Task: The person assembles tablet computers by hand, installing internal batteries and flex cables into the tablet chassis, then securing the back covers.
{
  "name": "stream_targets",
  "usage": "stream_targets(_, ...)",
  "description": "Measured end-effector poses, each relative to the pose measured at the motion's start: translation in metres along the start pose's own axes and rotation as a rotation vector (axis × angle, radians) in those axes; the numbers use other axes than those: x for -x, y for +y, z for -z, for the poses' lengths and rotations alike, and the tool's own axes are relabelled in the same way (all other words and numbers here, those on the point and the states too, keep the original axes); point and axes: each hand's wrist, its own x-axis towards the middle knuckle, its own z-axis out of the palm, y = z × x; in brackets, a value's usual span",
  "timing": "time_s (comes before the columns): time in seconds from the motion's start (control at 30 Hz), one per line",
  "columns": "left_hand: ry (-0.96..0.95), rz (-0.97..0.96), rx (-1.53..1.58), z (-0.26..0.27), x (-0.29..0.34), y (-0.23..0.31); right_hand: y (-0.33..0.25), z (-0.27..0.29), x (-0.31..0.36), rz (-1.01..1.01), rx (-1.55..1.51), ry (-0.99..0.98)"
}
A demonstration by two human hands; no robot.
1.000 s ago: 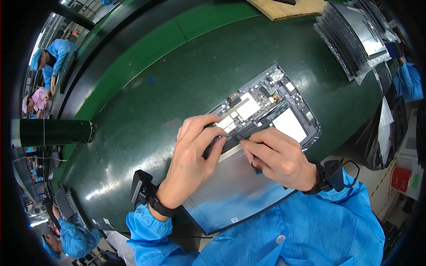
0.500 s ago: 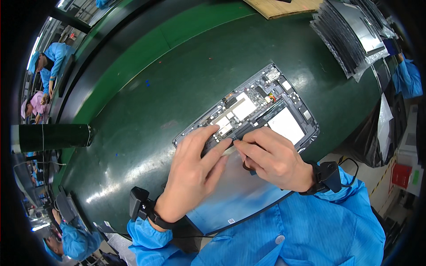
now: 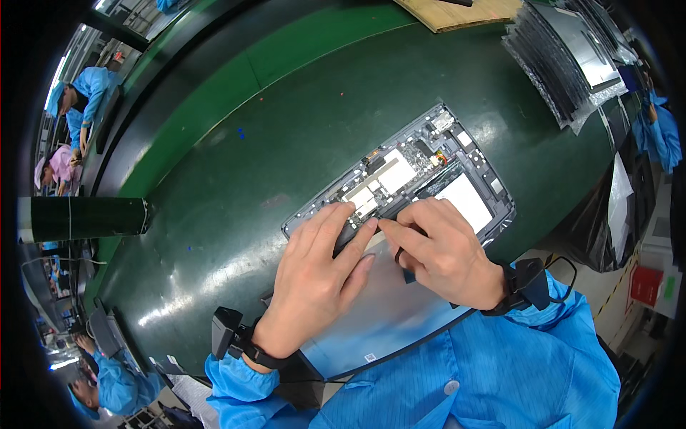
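Note:
An opened tablet-like device [image 3: 400,176] lies slanted on the green bench, its circuit board and a white rectangular block [image 3: 468,203] exposed. Against its near edge rests a glossy panel [image 3: 371,325] with bluish reflections. My left hand [image 3: 309,268] lies over the device's lower left part, fingers stretched out, index tip pressing at the inner near edge. Close beside that tip is the index finger of my right hand [image 3: 450,254]. The other right fingers curl round a small dark thing [image 3: 408,276], mostly hidden by the hand.
Thin panels in clear wrap stand stacked [image 3: 564,61] at the far right, near a wooden board [image 3: 457,14]. A dark green post-like block [image 3: 86,217] juts in from the left. Several people in work clothes sit along the left; another person [image 3: 657,132] is at the right.
My right index finger has straightened slightly at the device's near edge. The device sits a few pixels farther right in view; both hands stay at the same spot on it.

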Motion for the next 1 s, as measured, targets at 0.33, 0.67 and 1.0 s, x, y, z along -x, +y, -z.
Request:
stream_targets(0.33, -0.009, -0.005, -0.128, -0.003, 0.0, 0.001, -0.002, 0.002, 0.0, -0.033, 0.003, -0.037)
stream_targets(0.67, -0.096, 0.072, 0.045, 0.003, -0.01, -0.007, -0.002, -0.002, -0.003, -0.049, -0.033, -0.01)
stream_targets(1.0, -0.09, 0.075, 0.055, 0.023, -0.013, -0.001, 0.0, 0.001, -0.002, -0.009, -0.026, -0.055)
